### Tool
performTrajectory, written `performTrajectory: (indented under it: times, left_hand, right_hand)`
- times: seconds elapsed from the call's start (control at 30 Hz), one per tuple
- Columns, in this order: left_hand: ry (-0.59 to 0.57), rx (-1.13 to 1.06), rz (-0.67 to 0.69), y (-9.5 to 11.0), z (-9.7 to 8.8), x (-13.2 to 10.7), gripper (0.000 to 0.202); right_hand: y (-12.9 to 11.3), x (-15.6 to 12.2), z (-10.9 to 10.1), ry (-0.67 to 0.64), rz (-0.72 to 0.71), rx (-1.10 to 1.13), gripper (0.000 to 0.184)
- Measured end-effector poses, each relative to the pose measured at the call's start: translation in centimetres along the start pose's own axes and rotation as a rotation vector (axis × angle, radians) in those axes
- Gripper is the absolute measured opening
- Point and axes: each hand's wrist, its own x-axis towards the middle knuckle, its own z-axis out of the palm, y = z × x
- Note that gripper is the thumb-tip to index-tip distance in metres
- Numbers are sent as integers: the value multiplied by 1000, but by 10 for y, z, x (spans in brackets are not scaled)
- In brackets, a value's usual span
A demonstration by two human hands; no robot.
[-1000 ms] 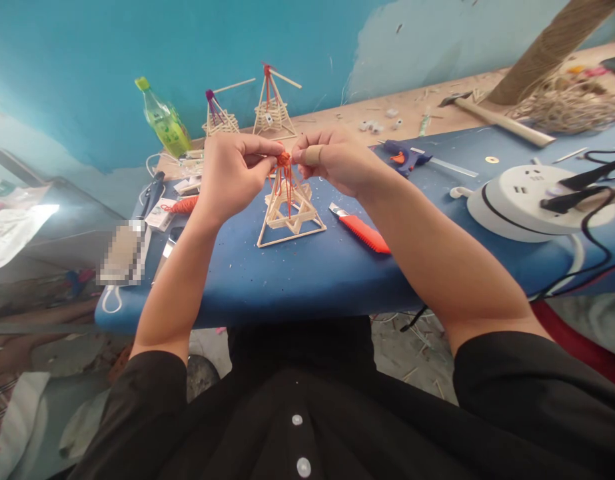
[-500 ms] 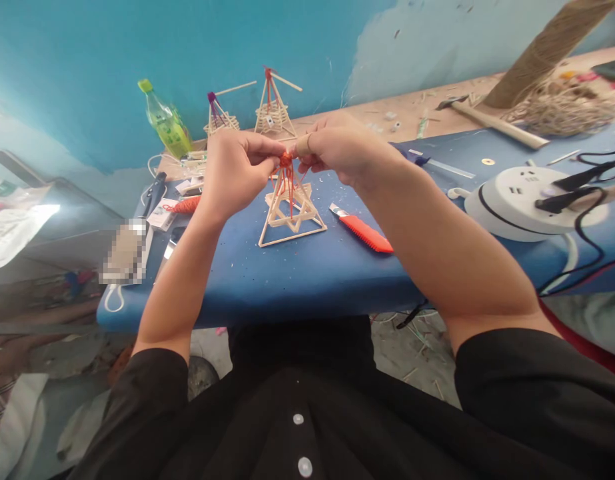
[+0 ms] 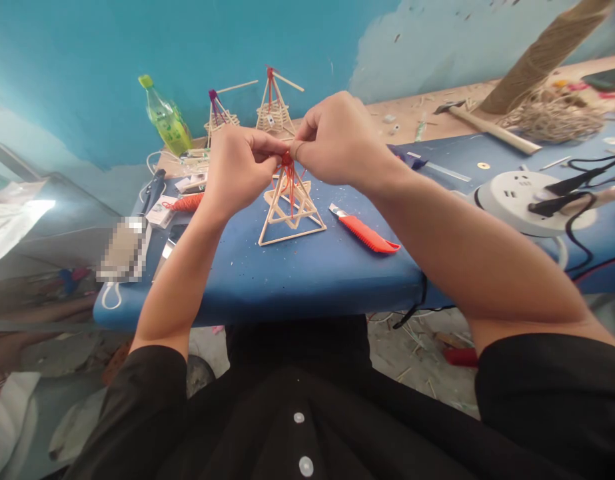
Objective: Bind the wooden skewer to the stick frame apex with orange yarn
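Observation:
A small pyramid frame of thin wooden sticks (image 3: 293,233) stands upright on the blue work surface (image 3: 247,280). Orange string (image 3: 288,175) is wound round its peak, and strands of it hang down inside. My left hand (image 3: 240,167) pinches the wound peak from the left, thumb and forefinger closed. On the other side, my right hand (image 3: 332,140) is closed at the peak, its thumb and fingers pressed together on the orange string. The string between the right fingertips is mostly hidden. An orange utility knife (image 3: 364,230) lies to the right of the frame.
Two similar stick pyramids, one purple-tied (image 3: 214,110) and one red-tied (image 3: 272,100), stand behind. A green bottle (image 3: 167,120) and an orange string bundle (image 3: 187,203) are at left. A hammer (image 3: 494,127), a white power socket (image 3: 524,200) and tangled twine (image 3: 554,117) sit at right.
My right hand has turned over and lifted slightly, its fingers now pinched at the peak from above. My left hand and the stick pyramid have stayed in place.

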Motion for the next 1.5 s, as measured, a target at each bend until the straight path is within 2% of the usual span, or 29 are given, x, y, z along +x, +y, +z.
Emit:
performTrajectory:
  times: [0.13,0.37,0.53,0.73,0.83,1.0,1.1,1.3,1.5]
  left_hand:
    - [23,12,0,0,1,0,19]
    - [23,3,-13,2,0,0,20]
    - [19,-21,-42,1,0,0,19]
    - [5,-32,-34,0,0,0,17]
    - [7,-31,-42,1,0,0,16]
    - [7,-30,-37,0,0,0,18]
    - [0,-37,-33,0,0,0,17]
    - [3,-6,-33,2,0,-1,17]
    - [4,23,-6,5,0,-1,24]
  right_hand:
    - [2,-4,5,31,-110,-10,32]
    - [-16,-20,12,107,-58,-298,25]
    - [-5,-40,22,160,-98,-184,20]
    - [5,-52,31,185,-153,-193,22]
    - [10,-52,28,162,-200,-232,24]
    - [15,-46,17,54,-272,-279,32]
    - [19,-44,16,43,-282,-258,31]
    - [46,-36,26,101,-363,-155,23]
    - [64,-22,34,80,-323,-42,17]
